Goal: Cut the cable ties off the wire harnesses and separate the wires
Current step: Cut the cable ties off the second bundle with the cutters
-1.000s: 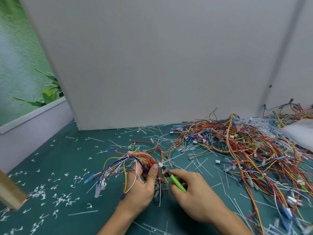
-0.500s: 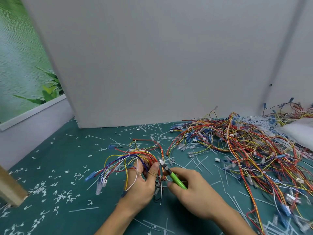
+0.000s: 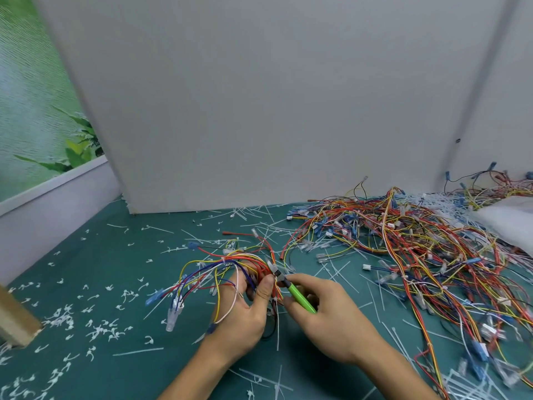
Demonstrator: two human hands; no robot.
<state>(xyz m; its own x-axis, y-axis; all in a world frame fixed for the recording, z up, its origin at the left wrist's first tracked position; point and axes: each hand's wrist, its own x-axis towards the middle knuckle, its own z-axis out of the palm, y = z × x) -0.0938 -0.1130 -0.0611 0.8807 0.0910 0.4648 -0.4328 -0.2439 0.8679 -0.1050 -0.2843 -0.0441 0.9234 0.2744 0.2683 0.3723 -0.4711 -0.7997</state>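
Looking down through the head camera, you have your left hand (image 3: 242,316) gripping a wire harness (image 3: 227,269) low in the middle of the view. Your thumb presses on the red and yellow wires where they bunch together, and your fingers curl behind them. The harness loops fan out to the left over the green table (image 3: 115,269) and end in clear and blue connectors (image 3: 173,313) that hang just above it.

Your right hand (image 3: 326,319) is clenched around a small cutter (image 3: 300,297) with a bright green handle, held like a pen. Its dark tip points up and left into the bunched wires, just beside your left thumb. A pale plastic piece (image 3: 271,266) sits right at the tip; you cannot tell whether it is a cable tie or a connector. You also cannot tell whether the blades are apart or together.

To the right of your hands lies a big tangled pile of wires (image 3: 403,246), red, yellow, orange and blue, spreading from the white board (image 3: 259,111) down to the lower right edge. A white bag (image 3: 510,220) rests on its far right side.

Short curled white scraps (image 3: 106,327) litter the table on the left, and long white tie strips (image 3: 138,351) lie around your wrists. A wooden block (image 3: 14,319) stands at the left edge, and a leafy green picture (image 3: 34,111) fills the wall beyond it.
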